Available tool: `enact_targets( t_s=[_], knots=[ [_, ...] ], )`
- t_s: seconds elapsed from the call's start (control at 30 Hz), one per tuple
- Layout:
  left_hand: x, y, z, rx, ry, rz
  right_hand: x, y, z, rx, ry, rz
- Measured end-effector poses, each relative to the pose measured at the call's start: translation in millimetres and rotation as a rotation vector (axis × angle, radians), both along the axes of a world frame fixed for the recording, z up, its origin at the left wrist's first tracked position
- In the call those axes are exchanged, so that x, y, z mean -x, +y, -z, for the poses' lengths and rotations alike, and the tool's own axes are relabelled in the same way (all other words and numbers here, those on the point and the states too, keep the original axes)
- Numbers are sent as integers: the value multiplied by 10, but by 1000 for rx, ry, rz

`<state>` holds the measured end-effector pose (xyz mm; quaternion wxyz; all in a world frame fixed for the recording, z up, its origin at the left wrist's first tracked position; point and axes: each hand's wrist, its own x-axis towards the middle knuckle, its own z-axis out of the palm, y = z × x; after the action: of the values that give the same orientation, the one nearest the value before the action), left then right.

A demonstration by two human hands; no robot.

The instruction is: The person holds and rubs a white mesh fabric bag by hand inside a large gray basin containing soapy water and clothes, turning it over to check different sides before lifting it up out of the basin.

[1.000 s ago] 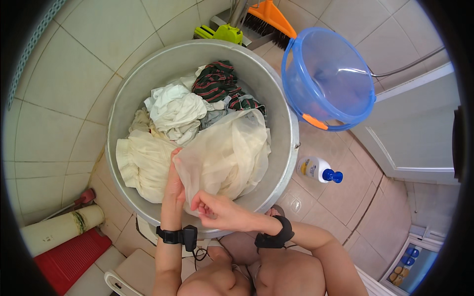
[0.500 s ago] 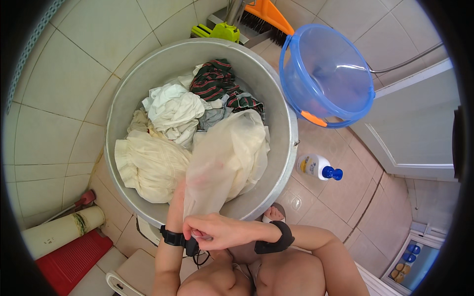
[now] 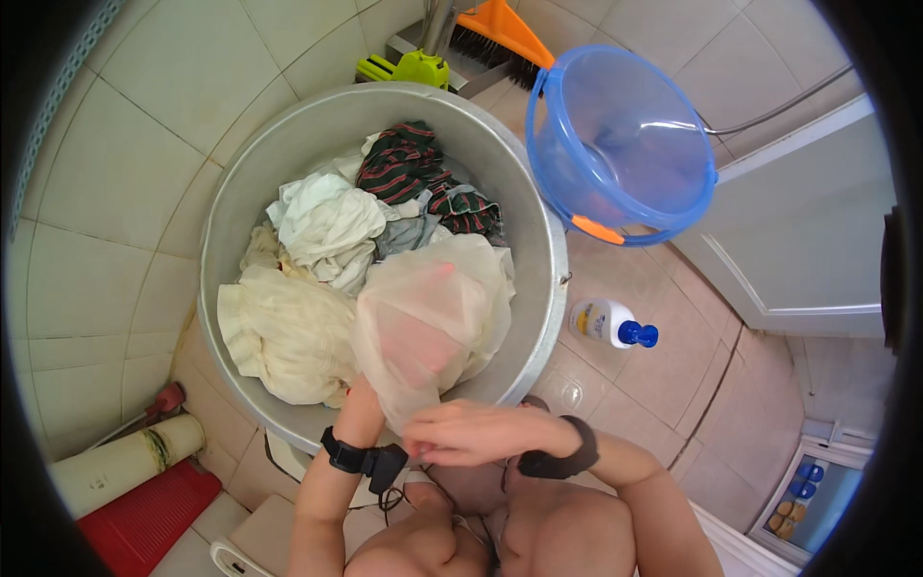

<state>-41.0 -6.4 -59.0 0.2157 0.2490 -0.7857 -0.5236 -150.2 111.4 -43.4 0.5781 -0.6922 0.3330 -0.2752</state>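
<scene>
A sheer cream cloth garment (image 3: pixel 471 288) lies partly over the near right side of a large metal tub (image 3: pixel 558 317). My left hand (image 3: pixel 418 341) is inside it, showing pink through the thin cloth with its fingers apart and the wrist coming out at the bottom. My right hand (image 3: pixel 471 430) is closed at the garment's lower edge, above my knees, pinching the cloth. Beside the garment, a bunched cream garment (image 3: pixel 288 332) lies in the tub. Farther back are a crumpled white garment (image 3: pixel 332 216), a dark striped cloth (image 3: pixel 399 163) and a grey cloth (image 3: pixel 406 236).
A blue bucket (image 3: pixel 707 197) stands right of the tub. Near it is a white bottle with a blue cap (image 3: pixel 606 322). An orange dustpan brush (image 3: pixel 510 34) rests behind. A red washboard (image 3: pixel 144 519) lies at lower left. The white door (image 3: pixel 817 231) is at right.
My left hand has pushed farther up inside the sheer garment and shows more plainly through it. My right hand has shifted right and slightly up along its lower edge.
</scene>
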Motion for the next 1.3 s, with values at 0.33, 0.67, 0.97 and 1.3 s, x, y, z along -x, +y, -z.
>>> enact_targets(
  t_s=[0.33,0.67,0.97,1.3],
  knots=[
    [579,17,-469,900,-459,226,1402,853,-824,211,1042,1229],
    [1151,59,-816,1056,-331,261,1650,1174,-435,-221,342,1418],
    [1337,348,-4,305,-30,341,1632,1094,-138,-405,-163,1432],
    [1414,554,462,-2117,692,522,1329,931,-97,-385,-218,1405]
  ],
)
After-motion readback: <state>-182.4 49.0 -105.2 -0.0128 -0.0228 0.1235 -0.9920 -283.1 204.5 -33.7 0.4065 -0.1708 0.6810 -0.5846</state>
